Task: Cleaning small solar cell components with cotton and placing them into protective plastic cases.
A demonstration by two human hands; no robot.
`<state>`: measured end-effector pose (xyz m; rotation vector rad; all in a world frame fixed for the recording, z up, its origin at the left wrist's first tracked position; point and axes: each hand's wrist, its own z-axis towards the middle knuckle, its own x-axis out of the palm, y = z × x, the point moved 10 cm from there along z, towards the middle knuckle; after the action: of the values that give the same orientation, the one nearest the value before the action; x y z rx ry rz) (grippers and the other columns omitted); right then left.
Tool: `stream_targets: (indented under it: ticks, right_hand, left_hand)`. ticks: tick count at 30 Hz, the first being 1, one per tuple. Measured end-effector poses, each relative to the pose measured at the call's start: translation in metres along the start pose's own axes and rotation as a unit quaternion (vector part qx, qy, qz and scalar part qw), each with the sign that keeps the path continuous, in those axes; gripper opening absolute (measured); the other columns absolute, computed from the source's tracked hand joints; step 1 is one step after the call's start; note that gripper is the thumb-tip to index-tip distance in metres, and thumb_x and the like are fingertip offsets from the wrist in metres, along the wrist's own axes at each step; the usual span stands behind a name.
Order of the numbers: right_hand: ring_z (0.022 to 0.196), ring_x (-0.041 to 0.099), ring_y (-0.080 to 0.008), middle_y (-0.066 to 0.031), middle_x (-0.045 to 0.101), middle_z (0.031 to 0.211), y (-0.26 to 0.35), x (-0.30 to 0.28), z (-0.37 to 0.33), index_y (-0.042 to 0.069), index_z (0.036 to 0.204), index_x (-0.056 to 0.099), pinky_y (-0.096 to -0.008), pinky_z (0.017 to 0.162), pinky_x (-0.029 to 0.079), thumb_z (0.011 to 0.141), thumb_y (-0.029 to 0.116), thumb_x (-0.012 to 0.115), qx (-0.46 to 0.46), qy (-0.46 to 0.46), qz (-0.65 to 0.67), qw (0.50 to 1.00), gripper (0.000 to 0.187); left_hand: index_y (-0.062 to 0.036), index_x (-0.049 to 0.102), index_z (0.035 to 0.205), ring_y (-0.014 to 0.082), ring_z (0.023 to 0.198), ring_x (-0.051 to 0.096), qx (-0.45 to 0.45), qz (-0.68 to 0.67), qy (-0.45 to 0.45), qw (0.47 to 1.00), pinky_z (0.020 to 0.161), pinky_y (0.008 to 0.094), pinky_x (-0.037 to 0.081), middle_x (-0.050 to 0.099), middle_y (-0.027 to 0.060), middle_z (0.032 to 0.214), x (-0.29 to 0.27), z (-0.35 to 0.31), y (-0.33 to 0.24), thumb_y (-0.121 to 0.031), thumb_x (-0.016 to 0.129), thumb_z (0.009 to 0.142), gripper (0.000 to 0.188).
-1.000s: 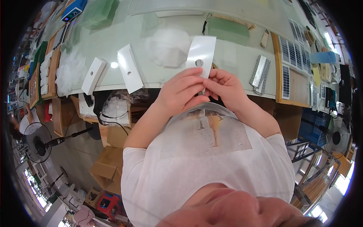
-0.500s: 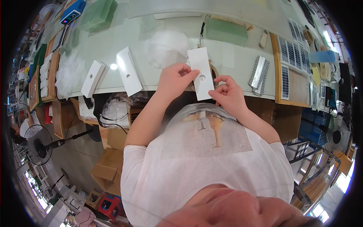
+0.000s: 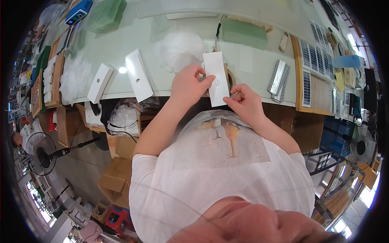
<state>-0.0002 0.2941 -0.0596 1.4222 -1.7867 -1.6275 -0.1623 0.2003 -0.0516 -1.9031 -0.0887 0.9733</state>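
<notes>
My left hand point(image 3: 189, 86) is closed on the left edge of a long white card point(image 3: 214, 67), with the thumb lying on its face near the middle. The card is held up near the table's front edge and has a small round cutout, through which thin lines show. At the card's lower right corner, my right hand point(image 3: 248, 104) pinches with thumb and fingertips. Behind the card, partly hidden, is a tan tape roll point(image 3: 231, 77). On the table to the left lie a stack of similar white cards point(image 3: 137, 69) and another white piece point(image 3: 99, 84), both with round holes.
Clear plastic film point(image 3: 76, 81) lies at the left, and a white round pile point(image 3: 178, 48) beyond my left hand. Farther back sits a green block point(image 3: 244, 33). Silver metal strips point(image 3: 278, 80) and a wooden tray point(image 3: 324, 99) with dark gridded panels are at the right.
The white card has turned slightly, and its cutout looks narrower. My right hand has shifted very slightly; both hands keep their grip.
</notes>
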Motion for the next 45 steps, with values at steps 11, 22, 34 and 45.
stream_targets:
  ticks: [11,22,34,45]
  right_hand:
    - [0.067,0.057,-0.0223,-0.0069,0.061,0.097,0.079,0.014,-0.042,0.006,0.099,0.063,-0.0336,0.056,0.048,0.057,-0.001,0.07,-0.489,-0.051,-0.345,0.8,0.043]
    - [0.062,0.05,-0.0032,0.0014,0.056,0.07,-0.019,-0.022,0.016,-0.001,0.122,0.049,-0.0182,0.056,0.041,0.086,0.01,0.068,-0.032,-0.058,0.152,0.986,0.042]
    - [0.065,0.056,-0.0071,-0.0033,0.062,0.084,-0.037,-0.029,0.022,0.002,0.117,0.053,-0.0187,0.055,0.042,0.088,0.005,0.061,0.044,-0.06,0.287,0.955,0.031]
    - [0.058,0.055,-0.0064,-0.0018,0.062,0.081,-0.044,-0.027,0.041,0.003,0.121,0.051,-0.0175,0.044,0.035,0.084,0.003,0.065,0.08,-0.005,0.305,0.949,0.04]
  left_hand:
    - [-0.0093,0.065,0.097,0.0323,0.113,0.051,0.398,0.156,-0.06,0.902,0.095,0.0409,0.04,0.062,0.0029,0.112,-0.017,-0.03,-0.055,-0.011,0.071,0.076,0.022]
    - [-0.0022,0.059,0.109,0.0075,0.066,0.054,0.025,-0.134,-0.023,0.99,0.059,0.0215,0.044,0.063,0.0029,0.087,-0.014,-0.021,0.032,-0.011,0.068,0.085,0.027]
    - [-0.0002,0.06,0.099,0.017,0.067,0.064,-0.185,-0.47,0.081,0.859,0.058,0.0265,0.053,0.061,0.0049,0.074,0.017,-0.049,0.083,-0.018,0.063,0.09,0.02]
    - [-0.0036,0.063,0.095,0.0128,0.063,0.062,-0.155,-0.43,0.035,0.888,0.054,0.024,0.05,0.064,0.0036,0.077,0.008,-0.04,0.085,-0.017,0.07,0.085,0.018]
